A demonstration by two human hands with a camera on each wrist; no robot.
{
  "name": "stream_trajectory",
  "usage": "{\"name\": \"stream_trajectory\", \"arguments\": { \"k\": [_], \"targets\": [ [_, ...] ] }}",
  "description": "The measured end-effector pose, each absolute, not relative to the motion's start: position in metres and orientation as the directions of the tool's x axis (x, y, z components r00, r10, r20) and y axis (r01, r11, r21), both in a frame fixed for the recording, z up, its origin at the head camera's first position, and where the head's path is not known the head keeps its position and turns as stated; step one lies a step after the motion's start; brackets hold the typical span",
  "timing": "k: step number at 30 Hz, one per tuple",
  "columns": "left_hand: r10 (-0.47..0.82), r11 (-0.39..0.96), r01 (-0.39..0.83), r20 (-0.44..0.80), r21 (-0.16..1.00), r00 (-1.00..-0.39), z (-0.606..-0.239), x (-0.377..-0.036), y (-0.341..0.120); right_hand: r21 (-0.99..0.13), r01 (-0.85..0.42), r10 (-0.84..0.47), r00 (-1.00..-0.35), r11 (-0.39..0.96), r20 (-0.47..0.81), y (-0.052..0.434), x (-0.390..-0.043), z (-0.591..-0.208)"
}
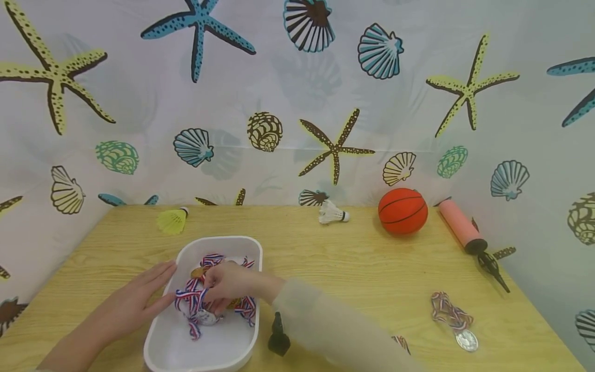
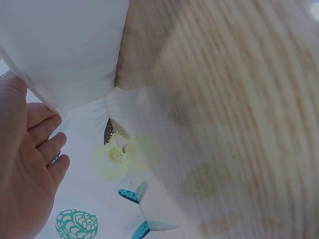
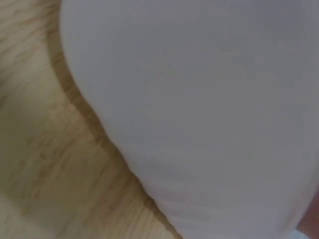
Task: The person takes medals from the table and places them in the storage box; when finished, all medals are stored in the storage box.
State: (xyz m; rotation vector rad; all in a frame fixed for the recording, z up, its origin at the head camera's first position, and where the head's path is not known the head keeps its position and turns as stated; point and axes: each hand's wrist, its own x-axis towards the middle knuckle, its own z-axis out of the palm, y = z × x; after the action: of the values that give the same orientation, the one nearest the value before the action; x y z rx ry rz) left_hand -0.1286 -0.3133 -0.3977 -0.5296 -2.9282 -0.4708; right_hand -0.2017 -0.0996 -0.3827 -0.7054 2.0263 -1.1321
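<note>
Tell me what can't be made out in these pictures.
- Head view: the right hand covers part of the medals in the white tray, so their count is unclear.
- Right wrist view: only blurred tray wall; the hand is cut off.
- Left wrist view: the yellow shuttlecock is blurred.

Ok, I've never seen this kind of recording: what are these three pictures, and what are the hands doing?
No machine here: a person works with bare hands. The big picture comes from a head camera; the two blurry ones come from wrist cameras, close against the white tray. On the wooden table the left hand rests flat on the tray's side, while the right hand grips striped-ribbon medals inside it. Another medal, an orange ball, a pink pump and two shuttlecocks lie around.
</note>
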Motion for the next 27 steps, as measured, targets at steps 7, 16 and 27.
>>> {"name": "stream_trajectory", "arguments": {
  "k": [7,16,27],
  "targets": [
    [0.312,0.889,0.35,0.171,0.294,-0.935,-0.395,-0.129,-0.312,-0.828,-0.216,-0.691,-0.677,0.517,-0.255,-0.106,-0.203,-0.391],
    [0.305,0.89,0.336,0.146,0.307,-0.941,-0.396,-0.129,-0.312,-0.746,-0.317,-0.63,-0.758,0.585,-0.171,-0.112,-0.206,-0.397],
    [0.302,0.892,0.332,0.143,0.307,-0.942,-0.397,-0.129,-0.312,-0.782,-0.227,-0.611,-0.756,0.58,-0.234,-0.109,-0.209,-0.392]
  ]
}}
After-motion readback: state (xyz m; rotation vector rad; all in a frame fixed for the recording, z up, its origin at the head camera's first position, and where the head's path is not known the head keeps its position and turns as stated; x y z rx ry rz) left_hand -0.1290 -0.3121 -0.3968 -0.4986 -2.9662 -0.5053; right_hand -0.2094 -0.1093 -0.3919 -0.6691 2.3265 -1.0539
